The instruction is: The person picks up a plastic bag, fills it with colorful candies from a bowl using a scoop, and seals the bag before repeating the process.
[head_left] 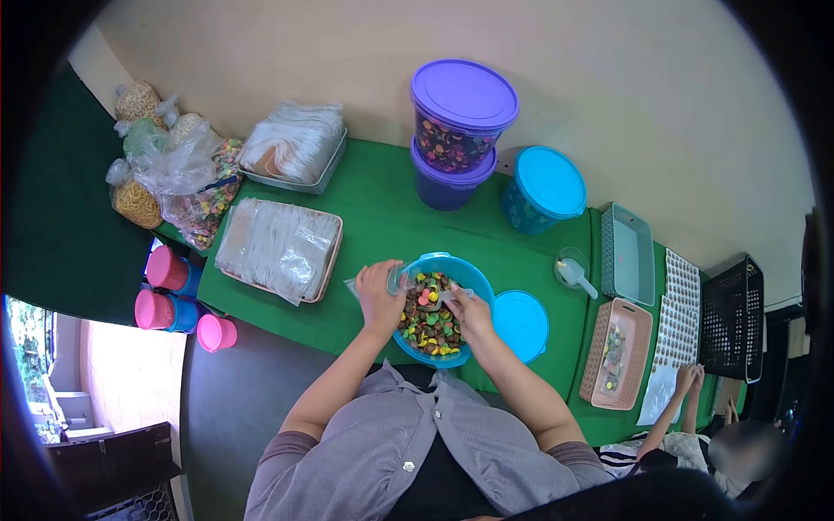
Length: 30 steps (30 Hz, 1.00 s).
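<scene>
A blue tub [479, 286] stands in front of me, holding brown, yellow, green and pink candies [432, 328]. My left hand [380, 297] is at the tub's left rim, its fingers closed round a clear plastic bag [352, 285] beside a clear cup-like piece [400, 280]. Over the candies, my right hand [470, 311] grips the handle of a clear scoop [434, 300] with some candies in it. The round blue lid [521, 327] lies just right of the tub. Clear bags [282, 247] fill a pink tray [328, 265] to the left.
Lidded purple tubs [465, 95] and a blue one [546, 189] stand at the back. Snack bags [187, 174] lie far left, near pink-lidded containers [167, 267]. Rightward are a second scoop [575, 273], a pink basket [617, 354], sticker sheets [678, 317] and another person's hands [689, 379].
</scene>
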### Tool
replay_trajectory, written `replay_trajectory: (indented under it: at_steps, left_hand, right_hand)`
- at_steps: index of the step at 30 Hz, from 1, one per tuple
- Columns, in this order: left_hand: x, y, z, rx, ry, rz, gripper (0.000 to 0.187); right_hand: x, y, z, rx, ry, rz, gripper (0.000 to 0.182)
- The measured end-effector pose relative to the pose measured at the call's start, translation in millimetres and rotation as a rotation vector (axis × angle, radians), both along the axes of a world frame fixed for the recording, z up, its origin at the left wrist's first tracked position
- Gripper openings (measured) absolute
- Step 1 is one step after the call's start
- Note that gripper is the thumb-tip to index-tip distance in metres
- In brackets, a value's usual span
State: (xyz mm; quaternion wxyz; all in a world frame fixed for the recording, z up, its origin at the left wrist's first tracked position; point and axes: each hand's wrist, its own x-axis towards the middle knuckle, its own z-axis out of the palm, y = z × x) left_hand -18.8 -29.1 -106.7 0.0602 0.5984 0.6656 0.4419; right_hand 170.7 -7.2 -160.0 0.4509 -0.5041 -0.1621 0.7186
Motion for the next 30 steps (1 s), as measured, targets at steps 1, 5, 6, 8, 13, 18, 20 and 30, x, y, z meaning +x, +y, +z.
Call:
replay_trajectory:
  at_steps: [1,5,6,8,13,18,20,30]
  left_hand:
    - [0,0,0,-0.010,-0.001,0.002,0.026]
    - [0,0,1,-0.009,0.013,0.005,0.027]
    - [0,0,0,-0.006,0.014,0.006,0.027]
    - [0,-1,-1,0.010,0.028,0.010,0.026]
    - [-1,-2,0,0.011,0.055,0.006,0.031]
    - [-4,-3,5,0.025,0.052,0.001,0.029]
    - [-6,-5,10,0.044,0.063,0.012,0.033]
    - [-18,-3,58,0.142,-0.004,0.066,0.042]
  right_hand:
    - [0,-1,0,0.000,-0.001,-0.004,0.026]
    - [-1,-4,-5,0.000,-0.011,-0.031,0.026]
    - [-2,-4,-5,-0.014,-0.021,-0.036,0.029]
    - [0,-4,-4,-0.042,-0.017,-0.022,0.027]
    - [0,-4,-8,-0.083,-0.045,-0.043,0.021]
    - [1,-9,-6,-0.066,-0.073,-0.038,0.023]
    - [2,-10,-4,-0.027,-0.112,0.001,0.022]
    - [0,-15,42,0.175,-0.195,-0.040,0.024]
